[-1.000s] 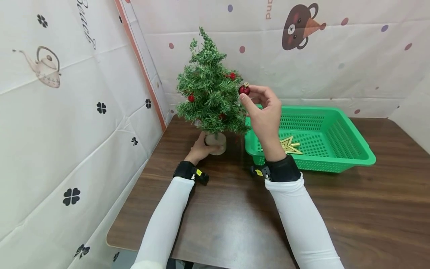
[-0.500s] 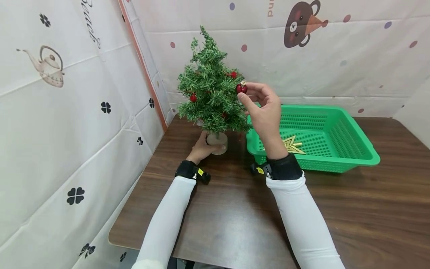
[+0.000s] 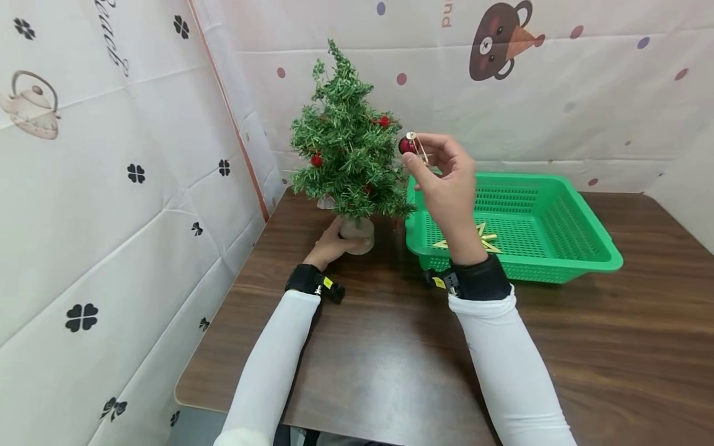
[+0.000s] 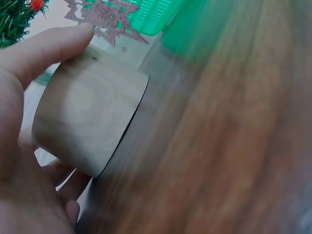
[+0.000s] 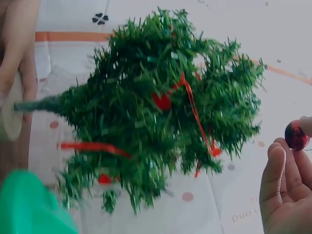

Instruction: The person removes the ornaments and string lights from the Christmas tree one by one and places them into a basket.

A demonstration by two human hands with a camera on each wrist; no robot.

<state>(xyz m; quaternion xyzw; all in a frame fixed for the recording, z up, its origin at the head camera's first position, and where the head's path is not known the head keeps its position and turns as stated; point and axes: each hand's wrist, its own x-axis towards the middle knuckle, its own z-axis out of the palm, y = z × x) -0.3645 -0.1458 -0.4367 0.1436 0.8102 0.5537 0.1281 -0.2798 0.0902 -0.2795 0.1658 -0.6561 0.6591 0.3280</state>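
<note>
A small artificial Christmas tree stands on a round wooden base at the back left of the table. My left hand grips that base from the left, thumb over it in the left wrist view. Beside the tree's right side, my right hand pinches a shiny dark red bauble between thumb and fingers. A gold string loop hangs from its gold cap. The bauble is apart from the branches. Small red ornaments and red ribbons are among the branches.
A green plastic basket stands right of the tree, partly behind my right hand. Gold star ornaments lie in it. A dull red cut-out ornament shows near the base. Printed cloth covers the walls behind and left.
The right hand first edged the bauble towards the tree, then drew it back right. The bauble has turned and its gold loop now shows. The left hand keeps its hold on the base.
</note>
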